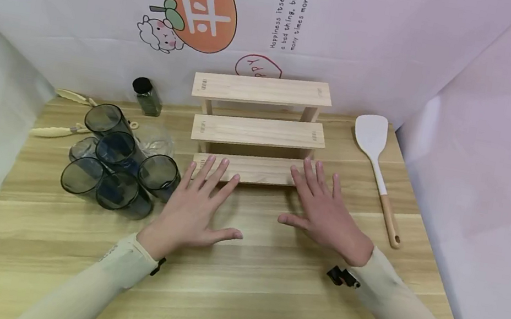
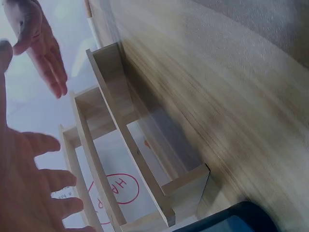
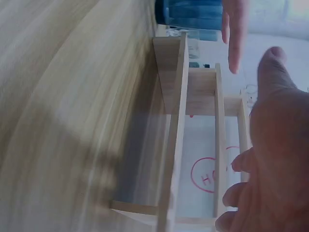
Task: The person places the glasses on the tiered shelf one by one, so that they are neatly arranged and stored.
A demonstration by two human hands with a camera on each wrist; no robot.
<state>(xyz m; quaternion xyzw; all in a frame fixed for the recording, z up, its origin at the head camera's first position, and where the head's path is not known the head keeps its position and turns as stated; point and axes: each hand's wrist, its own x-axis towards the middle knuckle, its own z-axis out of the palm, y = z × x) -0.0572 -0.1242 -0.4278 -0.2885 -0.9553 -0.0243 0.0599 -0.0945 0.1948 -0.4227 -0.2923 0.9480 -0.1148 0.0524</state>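
A three-step wooden rack (image 1: pixel 260 132) stands against the back cloth in the head view. My left hand (image 1: pixel 194 211), fingers spread and palm down, hovers before the rack's lower left end and holds nothing. Likewise spread, my right hand (image 1: pixel 327 215) is at the lower right end, its fingertips overlapping the lowest step in this view. Both wrist views show the rack's hollow underside, with the left hand (image 2: pixel 34 183) and the right hand (image 3: pixel 280 150) raised beside it. Whether any fingertip touches the wood I cannot tell.
Several dark blue-grey glass tumblers (image 1: pixel 122 160) crowd together left of my left hand. Behind them stands a black-capped spice jar (image 1: pixel 147 98), with pale wooden-looking utensils (image 1: pixel 56 132) at far left. A white spatula (image 1: pixel 377 162) with a wooden handle lies at right.
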